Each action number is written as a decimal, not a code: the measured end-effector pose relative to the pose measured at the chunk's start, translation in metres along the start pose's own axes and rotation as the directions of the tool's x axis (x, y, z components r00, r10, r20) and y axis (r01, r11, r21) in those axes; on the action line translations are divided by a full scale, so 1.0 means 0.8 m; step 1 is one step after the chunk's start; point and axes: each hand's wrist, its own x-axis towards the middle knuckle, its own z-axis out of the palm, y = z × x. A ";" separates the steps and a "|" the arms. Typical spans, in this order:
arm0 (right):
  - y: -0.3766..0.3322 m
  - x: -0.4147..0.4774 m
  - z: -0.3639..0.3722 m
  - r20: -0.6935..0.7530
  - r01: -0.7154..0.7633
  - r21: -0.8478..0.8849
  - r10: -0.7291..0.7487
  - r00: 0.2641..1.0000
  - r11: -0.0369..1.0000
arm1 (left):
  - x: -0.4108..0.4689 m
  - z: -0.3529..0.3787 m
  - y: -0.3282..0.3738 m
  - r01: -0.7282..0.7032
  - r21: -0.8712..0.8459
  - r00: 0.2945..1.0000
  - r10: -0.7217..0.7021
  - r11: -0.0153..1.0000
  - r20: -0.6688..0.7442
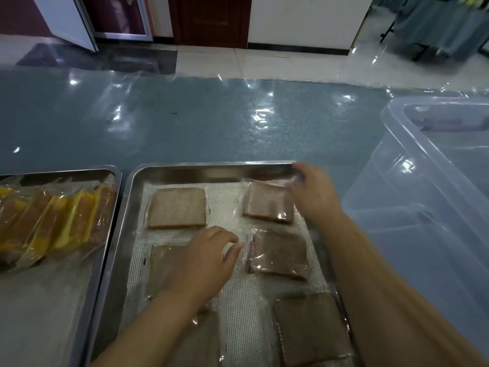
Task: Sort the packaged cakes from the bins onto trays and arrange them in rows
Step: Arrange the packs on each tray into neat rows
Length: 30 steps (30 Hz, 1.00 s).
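Head view: cakes (176,207) lie in two columns on tray (211,166). Right hand (311,193) pinches far-right cake (267,203) by its wrapper corner. Left hand (209,256), fingers curled, sits at mid-right cake (280,254) wrapper edge; grasp unclear. Bin (423,165) is right of the tray.

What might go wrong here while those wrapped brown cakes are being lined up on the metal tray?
The right hand seems to pinch the far right cake by its thin wrapper close to the rim of the tray; the cake sits tilted and may settle crooked. The left hand hovers over the middle left cake while its fingers reach the middle right cake, so a nudge might skew both.
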 end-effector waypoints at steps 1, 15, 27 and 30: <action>-0.003 -0.005 0.010 0.055 0.007 -0.021 -0.006 0.998 1.000 | 0.005 -0.008 -0.007 0.022 0.026 0.999 -0.020 0.999 -0.045; -0.031 -0.030 0.092 0.126 -0.048 -0.265 0.084 0.988 0.963 | 0.048 -0.046 -0.087 0.211 0.248 0.970 -0.234 0.946 0.068; 0.013 -0.028 0.061 0.232 0.116 -0.282 -0.050 0.971 0.952 | 0.040 -0.043 -0.085 0.208 0.243 0.977 -0.214 0.948 0.000; 0.013 -0.053 0.051 0.116 0.080 -0.249 -0.052 0.992 0.965 | 0.025 -0.050 -0.076 0.247 0.211 0.969 -0.239 0.946 -0.059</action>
